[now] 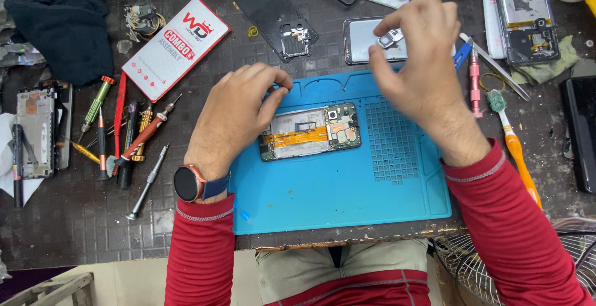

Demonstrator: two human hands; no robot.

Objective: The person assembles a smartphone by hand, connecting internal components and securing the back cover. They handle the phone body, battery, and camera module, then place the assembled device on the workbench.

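The person is sitting close to the dark table (74,219), wearing red sleeves, and a round watch (188,183) is sitting on the left wrist. A blue work mat (335,188) is lying in front of them. An opened phone (309,131) is lying on the mat with its back off, showing an orange flat strip and green boards inside. The left hand (239,116) is resting at the phone's left end, fingers curled in loosely, with the thumb lying on the phone's edge; it is not gripping anything. The right hand (419,63) is hanging a little farther away, above the top edge of the mat and well apart from the opened phone. Its thumb and fingers are pressing together on a small grey metal part (391,39), which is sitting right between the fingertips. Under that part a light phone screen (360,40) is lying flat. To the left, screwdrivers (133,135) are lying in a bunch, and a white and red box (176,48) is lying past them. A black phone back cover (273,17) is lying farther up. To the right, an orange toothbrush (515,147) is lying beside the mat.
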